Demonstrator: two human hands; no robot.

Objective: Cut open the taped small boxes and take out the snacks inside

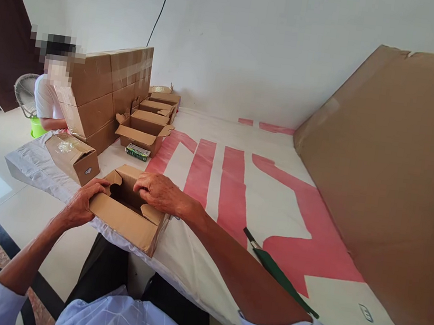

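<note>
The small open carton [130, 215] is gripped between both hands: left hand [81, 203] curled on its near-left flap, right hand [159, 191] fingers pressed together on the far flap.

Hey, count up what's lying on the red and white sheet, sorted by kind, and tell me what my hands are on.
Small open cardboard boxes: 4, one under the left hand and right hand, three at the back
Closed small box: 1
Large taped cartons: 3 at least, stacked
Green packet: 1
Green-handled tool: 1
Large flat cardboard sheet: 1
Total: 11
</note>
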